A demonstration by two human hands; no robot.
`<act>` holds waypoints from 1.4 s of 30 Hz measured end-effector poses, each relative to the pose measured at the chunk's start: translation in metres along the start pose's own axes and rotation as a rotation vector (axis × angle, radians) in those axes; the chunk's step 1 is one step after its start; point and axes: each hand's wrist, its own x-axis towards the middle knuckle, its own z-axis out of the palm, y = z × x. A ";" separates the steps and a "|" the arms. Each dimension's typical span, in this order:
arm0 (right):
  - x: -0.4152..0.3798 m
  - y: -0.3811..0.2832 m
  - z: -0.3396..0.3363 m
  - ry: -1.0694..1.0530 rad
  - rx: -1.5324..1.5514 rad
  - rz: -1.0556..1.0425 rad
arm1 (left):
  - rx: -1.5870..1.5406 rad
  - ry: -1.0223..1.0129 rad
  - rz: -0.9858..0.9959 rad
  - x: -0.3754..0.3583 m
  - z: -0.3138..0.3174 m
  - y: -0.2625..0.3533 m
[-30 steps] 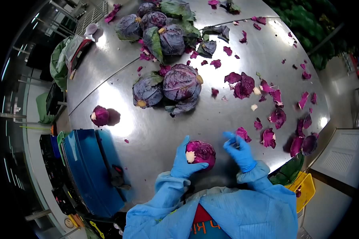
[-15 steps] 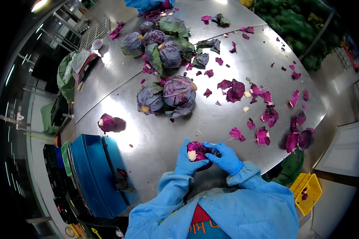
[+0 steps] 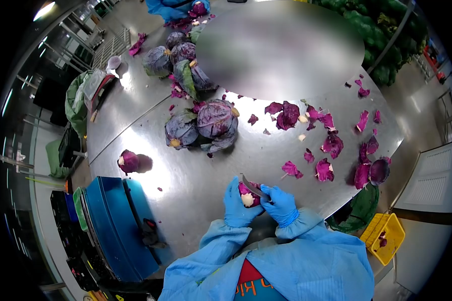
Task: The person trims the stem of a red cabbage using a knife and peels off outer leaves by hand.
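Observation:
My left hand [image 3: 237, 206], in a blue glove, is wrapped round a small red cabbage [image 3: 243, 190], its pale cut stem end facing up. A knife [image 3: 253, 187] with a curved blade is gripped in my gloved right hand [image 3: 281, 204], the blade lying across the top of the cabbage. Beyond my hands, whole red cabbages [image 3: 217, 118] with dull outer leaves rest on the steel table [image 3: 196, 173]. One trimmed cabbage [image 3: 128, 161] sits by itself at the left.
Torn purple leaves [image 3: 324, 170] are scattered to the right. Left of me stands a blue bin [image 3: 116, 228]. A yellow basket [image 3: 388, 240] and a green bag [image 3: 359, 210] are below the table's right edge. A blurred oval covers part of the far table.
The knife blade now shows across the cabbage; before, my right fingers were on its side. My right hand has drawn slightly back, and the whole view has shifted a little.

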 end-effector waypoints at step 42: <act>0.010 0.066 0.030 -0.417 0.102 -0.096 | -0.347 0.006 -0.294 0.004 -0.023 -0.040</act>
